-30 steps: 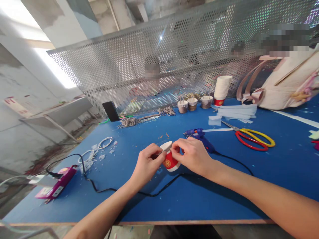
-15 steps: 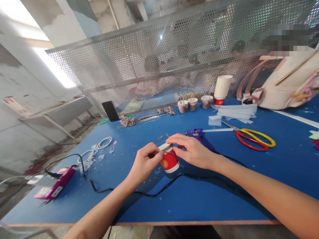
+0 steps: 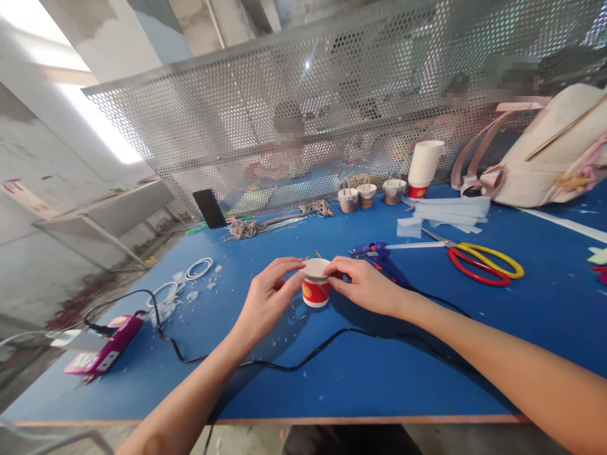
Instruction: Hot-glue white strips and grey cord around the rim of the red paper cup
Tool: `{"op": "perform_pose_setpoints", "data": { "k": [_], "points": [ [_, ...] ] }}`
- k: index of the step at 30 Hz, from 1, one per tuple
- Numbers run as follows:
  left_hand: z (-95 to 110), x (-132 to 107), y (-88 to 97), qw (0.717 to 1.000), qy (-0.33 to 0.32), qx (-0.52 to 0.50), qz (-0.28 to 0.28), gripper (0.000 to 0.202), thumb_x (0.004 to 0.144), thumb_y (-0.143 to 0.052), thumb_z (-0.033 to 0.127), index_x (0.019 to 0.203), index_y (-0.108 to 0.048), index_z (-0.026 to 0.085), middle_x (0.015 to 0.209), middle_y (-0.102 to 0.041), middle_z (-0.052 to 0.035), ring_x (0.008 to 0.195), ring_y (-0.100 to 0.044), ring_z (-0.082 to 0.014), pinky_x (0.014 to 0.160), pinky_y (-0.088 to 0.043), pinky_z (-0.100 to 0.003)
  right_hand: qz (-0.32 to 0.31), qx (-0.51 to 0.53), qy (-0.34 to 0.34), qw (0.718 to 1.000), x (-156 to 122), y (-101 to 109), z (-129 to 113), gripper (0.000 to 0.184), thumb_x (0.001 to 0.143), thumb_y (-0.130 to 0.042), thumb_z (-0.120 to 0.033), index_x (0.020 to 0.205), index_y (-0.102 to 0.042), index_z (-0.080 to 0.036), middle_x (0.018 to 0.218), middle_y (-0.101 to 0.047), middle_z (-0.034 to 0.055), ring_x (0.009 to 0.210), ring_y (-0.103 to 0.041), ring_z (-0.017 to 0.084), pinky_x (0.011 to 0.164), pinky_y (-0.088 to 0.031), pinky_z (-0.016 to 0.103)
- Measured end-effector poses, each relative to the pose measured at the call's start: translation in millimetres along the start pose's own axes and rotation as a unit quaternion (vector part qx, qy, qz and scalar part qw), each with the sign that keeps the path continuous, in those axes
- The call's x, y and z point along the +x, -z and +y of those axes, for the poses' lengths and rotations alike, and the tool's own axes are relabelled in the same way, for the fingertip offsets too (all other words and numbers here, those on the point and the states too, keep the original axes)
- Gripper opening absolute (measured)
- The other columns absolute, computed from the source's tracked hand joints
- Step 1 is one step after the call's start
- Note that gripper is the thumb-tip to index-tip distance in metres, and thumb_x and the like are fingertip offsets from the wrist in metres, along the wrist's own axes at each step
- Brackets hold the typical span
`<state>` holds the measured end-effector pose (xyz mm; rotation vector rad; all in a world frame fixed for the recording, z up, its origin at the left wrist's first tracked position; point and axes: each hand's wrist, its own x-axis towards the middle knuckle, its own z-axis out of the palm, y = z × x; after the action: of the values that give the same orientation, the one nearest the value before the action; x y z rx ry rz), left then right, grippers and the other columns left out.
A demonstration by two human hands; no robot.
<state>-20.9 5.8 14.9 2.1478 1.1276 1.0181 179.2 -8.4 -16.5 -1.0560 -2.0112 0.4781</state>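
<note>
A short red paper cup (image 3: 315, 292) with a gold emblem stands upright on the blue table, its white mouth facing up. A thin greyish strand seems to run round it below the rim. My left hand (image 3: 270, 297) grips the cup's left edge, thumb and fingertips at the rim. On the opposite side, my right hand (image 3: 365, 284) pinches the rim between thumb and fingers. Just beyond my right hand lies a blue glue gun (image 3: 374, 251) with a white glue stick in its back. My fingers hide parts of the cup's sides.
Scissors (image 3: 486, 264) with red and yellow handles lie to the right, near translucent strips (image 3: 450, 212). Cord-wrapped cups (image 3: 348, 200), stacked cups (image 3: 425, 165) and a bag (image 3: 545, 158) line the back. A black cable (image 3: 303, 365) crosses in front; a purple power strip (image 3: 107, 347) sits left.
The cup has gone from tilted to upright and moved slightly away from me. My left hand has shifted from the front of the rim to its left side, fingers more extended.
</note>
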Motion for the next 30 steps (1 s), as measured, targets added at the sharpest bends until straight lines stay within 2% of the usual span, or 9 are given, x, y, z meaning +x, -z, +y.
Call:
{"op": "perform_pose_setpoints", "data": {
  "k": [3,7,12,16,19,22,25,27,30],
  "points": [
    [-2,0,4.7,0.994,-0.056,0.091,0.011,0.020,0.081,-0.054,0.024,0.092,-0.070,0.019,0.104,-0.067,-0.0076,0.047,-0.047,-0.0060,0.049,-0.043,-0.022,0.003,-0.002,-0.002,1.000,1,0,1,0.015,0.081,-0.053,-0.005,0.085,-0.062,-0.016,0.084,-0.064,0.0029,0.075,-0.058,0.013,0.071,-0.046,0.026],
    [-1,0,3.4,0.979,-0.130,0.153,-0.043,0.022,0.081,-0.054,0.019,0.096,-0.069,0.019,0.105,-0.068,-0.0079,0.064,-0.058,-0.0100,0.053,-0.044,-0.020,0.005,-0.004,0.008,1.000,1,-1,0,0.014,0.082,-0.052,-0.007,0.085,-0.062,-0.016,0.083,-0.064,0.0032,0.075,-0.059,0.013,0.072,-0.047,0.027],
    [-1,0,-6.1,0.974,-0.147,0.158,-0.070,0.019,0.082,-0.051,0.015,0.087,-0.069,0.017,0.078,-0.067,-0.0031,0.061,-0.055,-0.0098,0.056,-0.043,-0.020,0.002,0.011,0.028,1.000,2,-3,0,0.022,0.082,-0.047,-0.006,0.091,-0.063,-0.017,0.092,-0.066,0.0052,0.084,-0.061,0.015,0.078,-0.048,0.029],
    [-7,-1,-8.3,0.982,-0.111,0.148,-0.043,0.018,0.079,-0.050,0.013,0.082,-0.067,0.016,0.073,-0.063,-0.0022,0.056,-0.051,-0.0089,0.053,-0.041,-0.020,0.044,-0.009,0.004,0.999,-8,10,-6,0.029,0.081,-0.043,-0.009,0.102,-0.061,-0.017,0.104,-0.065,0.0077,0.076,-0.061,0.013,0.069,-0.048,0.026],
    [-10,-1,-6.4,0.989,-0.074,0.124,-0.040,0.017,0.079,-0.050,0.014,0.079,-0.066,0.016,0.073,-0.063,-0.0019,0.055,-0.050,-0.0086,0.052,-0.039,-0.019,0.038,-0.066,-0.022,0.997,-27,31,-9,0.025,0.081,-0.041,-0.014,0.090,-0.063,-0.019,0.088,-0.067,0.0044,0.073,-0.061,0.014,0.066,-0.046,0.025],
    [-11,0,-4.6,0.994,-0.015,0.100,-0.044,0.015,0.078,-0.051,0.018,0.076,-0.066,0.016,0.068,-0.062,-0.0003,0.051,-0.048,-0.0084,0.050,-0.037,-0.020,0.005,-0.150,-0.151,0.977,-50,53,-1,0.020,0.080,-0.044,-0.022,0.071,-0.062,-0.022,0.066,-0.065,-0.0004,0.059,-0.059,0.015,0.055,-0.042,0.025],
    [-8,2,-4.7,0.996,0.067,0.046,-0.049,0.015,0.076,-0.053,0.023,0.077,-0.066,0.017,0.056,-0.060,0.0024,0.046,-0.047,-0.0091,0.048,-0.037,-0.021,-0.002,-0.233,-0.297,0.926,-60,67,16,0.028,0.080,-0.048,-0.041,0.062,-0.058,-0.023,0.056,-0.062,-0.0005,0.053,-0.057,0.017,0.049,-0.037,0.026],
    [-6,3,-5.6,0.992,0.118,-0.008,-0.049,0.015,0.075,-0.054,0.025,0.076,-0.066,0.016,0.051,-0.058,0.0035,0.044,-0.048,-0.0098,0.048,-0.038,-0.021,0.001,-0.242,-0.338,0.910,-57,70,27,0.033,0.077,-0.050,-0.053,0.070,-0.061,-0.022,0.065,-0.067,0.0022,0.060,-0.061,0.020,0.052,-0.040,0.027],
    [-4,4,-7.5,0.982,0.162,-0.087,-0.039,0.013,0.073,-0.057,0.027,0.073,-0.064,0.016,0.051,-0.058,0.0032,0.045,-0.050,-0.0103,0.049,-0.041,-0.022,-0.007,-0.193,-0.347,0.918,-40,64,38,0.038,0.076,-0.052,-0.055,0.087,-0.066,-0.021,0.078,-0.070,0.0055,0.072,-0.064,0.023,0.061,-0.044,0.029]
  ]
}}
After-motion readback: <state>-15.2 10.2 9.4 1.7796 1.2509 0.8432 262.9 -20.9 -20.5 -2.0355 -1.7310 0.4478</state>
